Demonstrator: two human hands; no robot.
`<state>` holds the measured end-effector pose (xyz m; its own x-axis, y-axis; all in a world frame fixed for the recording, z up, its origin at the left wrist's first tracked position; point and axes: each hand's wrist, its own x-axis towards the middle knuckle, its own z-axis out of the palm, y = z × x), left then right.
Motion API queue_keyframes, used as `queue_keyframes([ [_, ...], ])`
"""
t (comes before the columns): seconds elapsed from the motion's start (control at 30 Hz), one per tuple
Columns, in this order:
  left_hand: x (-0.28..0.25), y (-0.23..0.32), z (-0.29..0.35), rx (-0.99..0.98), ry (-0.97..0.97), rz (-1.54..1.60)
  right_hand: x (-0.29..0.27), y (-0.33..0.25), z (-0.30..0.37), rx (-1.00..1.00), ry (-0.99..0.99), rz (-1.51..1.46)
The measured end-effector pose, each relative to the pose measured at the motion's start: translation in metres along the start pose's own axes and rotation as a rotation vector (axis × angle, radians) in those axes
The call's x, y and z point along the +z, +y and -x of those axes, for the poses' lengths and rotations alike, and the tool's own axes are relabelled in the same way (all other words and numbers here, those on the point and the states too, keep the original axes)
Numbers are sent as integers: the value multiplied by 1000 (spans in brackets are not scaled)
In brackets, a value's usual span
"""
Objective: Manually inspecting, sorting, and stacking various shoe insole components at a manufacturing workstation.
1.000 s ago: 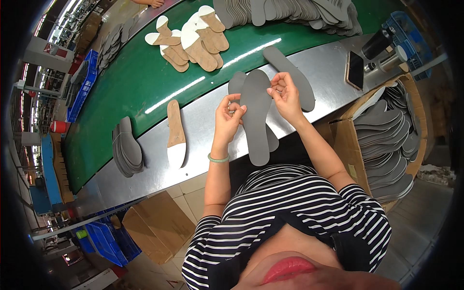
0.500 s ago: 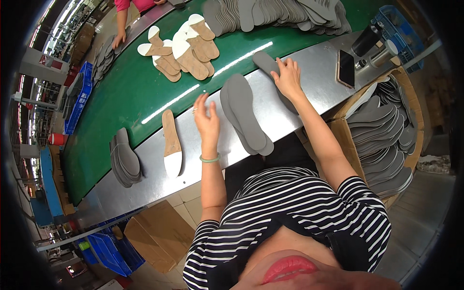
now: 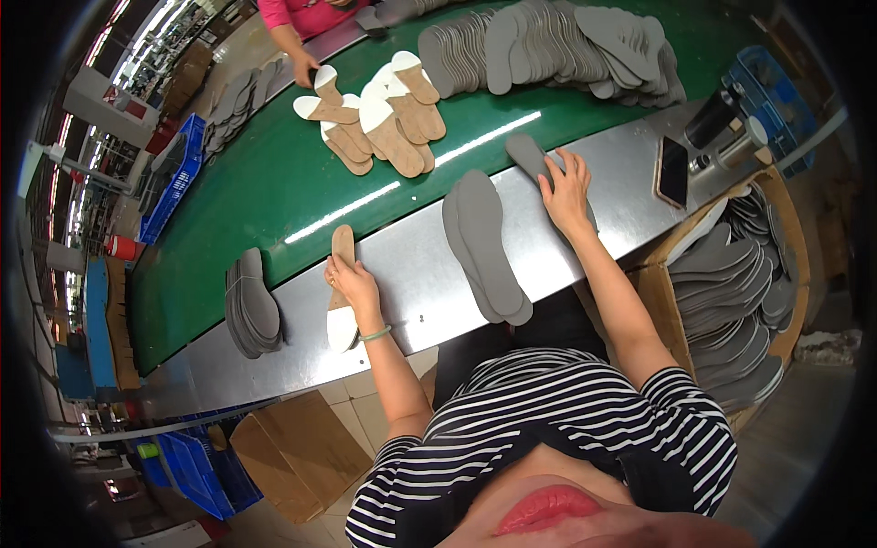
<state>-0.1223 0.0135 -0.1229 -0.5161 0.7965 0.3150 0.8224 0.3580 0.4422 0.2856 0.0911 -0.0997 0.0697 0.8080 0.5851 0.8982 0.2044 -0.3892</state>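
Note:
My left hand (image 3: 353,281) has its fingers curled over the middle of a tan-and-white insole (image 3: 343,331), which lies lengthwise on the metal table edge. To the left sits a small stack of grey insoles (image 3: 251,306). Between my hands lie overlapping grey insoles (image 3: 489,242), their near ends past the table edge. My right hand (image 3: 568,194) rests over another grey insole (image 3: 527,155), its thumb on the insole and its fingers apart. The palm hides part of that insole.
Across the green belt (image 3: 274,201) lie tan-and-white insoles (image 3: 393,132) and a long row of grey insoles (image 3: 548,50). A phone (image 3: 671,173), a black bottle (image 3: 713,119) and a carton of grey insoles (image 3: 722,265) are at right. Another person's hand (image 3: 304,68) is far left.
My left hand has moved left and down from above the table onto the tan-and-white insole. My right hand stays at the grey insole. The whole view has shifted slightly.

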Motion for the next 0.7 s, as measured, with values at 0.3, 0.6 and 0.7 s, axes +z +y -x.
queue_keyframes([
  [0.3, -13, 24, 1, 27, 102, 110, 6, 5, -3, -112, -6, -27],
  [0.6, -50, 68, 1, 95, 134, 241, -10, 0, -2, -190, 89, -256],
  [0.7, -39, 76, 14, 123, 22, 571, -11, -7, 3, -87, 56, -417],
])
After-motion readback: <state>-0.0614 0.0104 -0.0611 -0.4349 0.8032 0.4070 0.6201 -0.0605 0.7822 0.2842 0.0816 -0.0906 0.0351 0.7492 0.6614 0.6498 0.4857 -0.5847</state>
